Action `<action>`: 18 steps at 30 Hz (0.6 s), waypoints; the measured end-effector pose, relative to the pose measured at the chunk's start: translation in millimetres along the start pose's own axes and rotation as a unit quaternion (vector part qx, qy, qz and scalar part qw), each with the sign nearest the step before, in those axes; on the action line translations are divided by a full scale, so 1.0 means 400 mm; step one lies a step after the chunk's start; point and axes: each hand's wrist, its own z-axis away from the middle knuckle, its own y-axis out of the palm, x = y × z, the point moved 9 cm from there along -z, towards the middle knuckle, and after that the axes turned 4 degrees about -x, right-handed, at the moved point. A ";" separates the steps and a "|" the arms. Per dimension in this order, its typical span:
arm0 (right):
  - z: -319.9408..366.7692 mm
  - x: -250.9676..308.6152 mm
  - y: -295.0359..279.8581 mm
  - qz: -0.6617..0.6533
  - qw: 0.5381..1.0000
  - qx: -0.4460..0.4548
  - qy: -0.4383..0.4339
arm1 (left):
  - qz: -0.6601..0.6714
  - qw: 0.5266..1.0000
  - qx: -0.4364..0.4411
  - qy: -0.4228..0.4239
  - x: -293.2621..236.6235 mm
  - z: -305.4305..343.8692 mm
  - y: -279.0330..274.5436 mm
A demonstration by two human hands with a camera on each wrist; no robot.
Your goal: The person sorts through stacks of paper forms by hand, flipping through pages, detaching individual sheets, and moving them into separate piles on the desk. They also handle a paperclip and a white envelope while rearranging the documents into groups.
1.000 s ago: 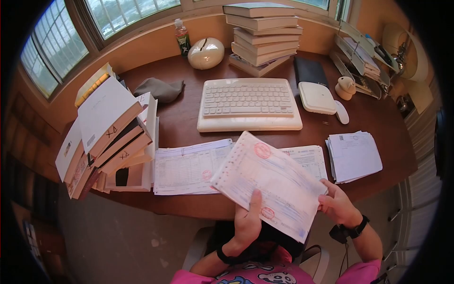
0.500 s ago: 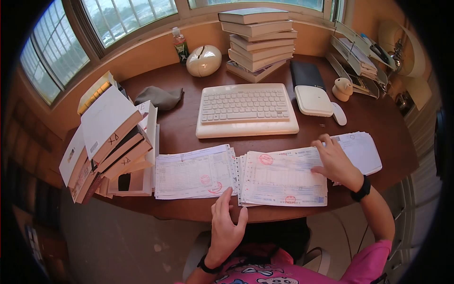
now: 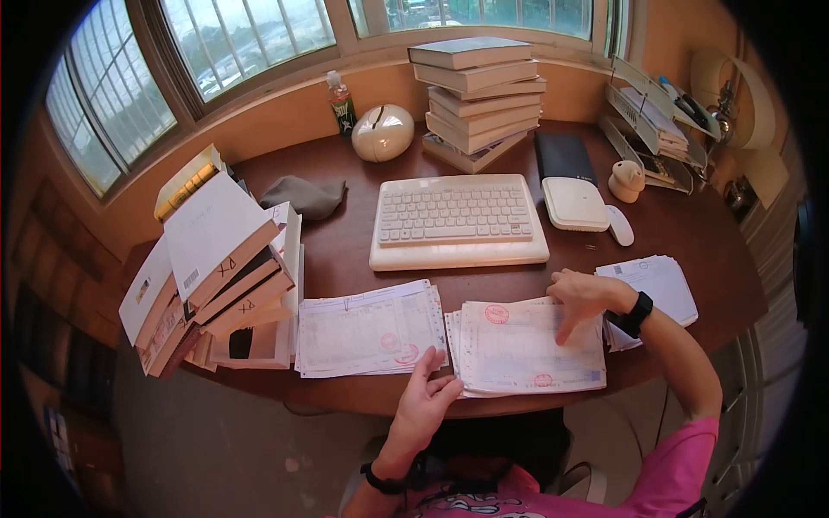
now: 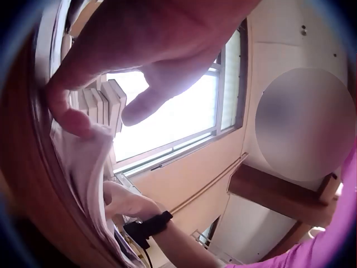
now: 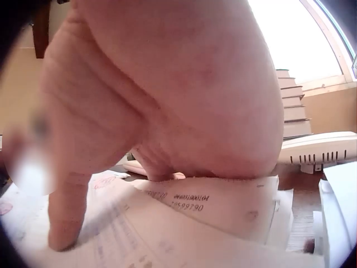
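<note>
A stack of printed forms (image 3: 527, 354) with red stamps and punched left edges lies at the desk's front edge. My left hand (image 3: 421, 404) is at its lower left corner; in the left wrist view a fingertip touches the stack's edge while another digit stands apart. Over the stack's upper right part, my right hand (image 3: 589, 298) arches with its thumb down on the top sheet. Its other fingers bend down at the far edge, partly hidden behind the palm in the right wrist view. A second pile of stamped forms (image 3: 367, 332) lies just left.
Leaning books (image 3: 216, 233) stand at the left, with more books (image 3: 479, 99) piled at the back. A white keyboard (image 3: 458, 216) sits behind the forms. White papers (image 3: 661, 285) lie right of the right hand, and a mouse (image 3: 619, 224) is behind them.
The forms held up in both hands were laid down on the desk. The left hand then moved to the stack's lower left corner, while the right hand stayed over its upper right part.
</note>
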 end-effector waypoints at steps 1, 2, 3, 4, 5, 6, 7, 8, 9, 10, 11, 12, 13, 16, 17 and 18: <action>0.008 -0.005 0.006 0.001 1.000 0.000 0.001 | -0.004 0.999 0.025 -0.028 0.017 -0.011 0.011; 0.015 -0.002 0.002 -0.018 0.999 -0.023 -0.016 | -0.009 0.997 0.050 -0.055 0.030 -0.017 0.024; 0.022 0.003 -0.005 -0.037 0.998 -0.046 -0.034 | -0.008 0.997 0.051 -0.053 0.026 -0.022 0.032; 0.026 0.002 -0.006 -0.035 0.998 -0.047 -0.033 | -0.086 0.994 0.040 -0.048 0.023 -0.026 0.035; 0.031 -0.001 -0.001 -0.064 0.997 -0.037 -0.026 | -0.165 0.985 0.028 -0.043 0.020 -0.030 0.035; 0.037 -0.005 0.005 -0.093 0.995 -0.027 -0.018 | -0.164 0.985 0.029 -0.042 0.020 -0.034 0.034; 0.043 -0.005 0.012 -0.093 0.995 -0.027 -0.016 | -0.202 0.977 0.043 -0.043 0.024 -0.041 0.034; 0.051 0.002 -0.003 -0.081 0.993 -0.078 -0.033 | -0.240 0.968 0.056 -0.044 0.029 -0.044 0.037; 0.059 0.010 -0.020 -0.070 0.988 -0.128 -0.050 | -0.240 0.968 0.057 -0.044 0.022 -0.040 0.045; 0.061 0.012 -0.020 -0.070 0.988 -0.128 -0.051 | -0.299 0.954 0.029 -0.002 -0.007 -0.035 0.047; 0.062 0.015 -0.021 -0.055 0.989 -0.127 -0.050 | -0.356 0.934 0.000 0.041 -0.032 -0.031 0.049; 0.062 0.017 -0.022 -0.040 0.990 -0.127 -0.050 | -0.356 0.934 -0.002 0.041 -0.013 -0.033 0.047; 0.061 0.017 -0.023 -0.040 0.990 -0.127 -0.051 | -0.490 0.843 -0.059 0.216 -0.055 -0.021 0.056; 0.057 0.015 -0.023 -0.069 0.992 -0.095 -0.041 | -0.541 0.755 -0.103 0.356 -0.077 0.009 0.091; 0.058 0.013 -0.023 -0.085 0.994 -0.068 -0.009 | -0.483 0.806 -0.093 0.330 -0.070 0.002 0.082; 0.059 0.007 -0.016 -0.101 0.994 -0.040 0.023 | -0.483 0.805 -0.093 0.330 -0.087 0.007 0.090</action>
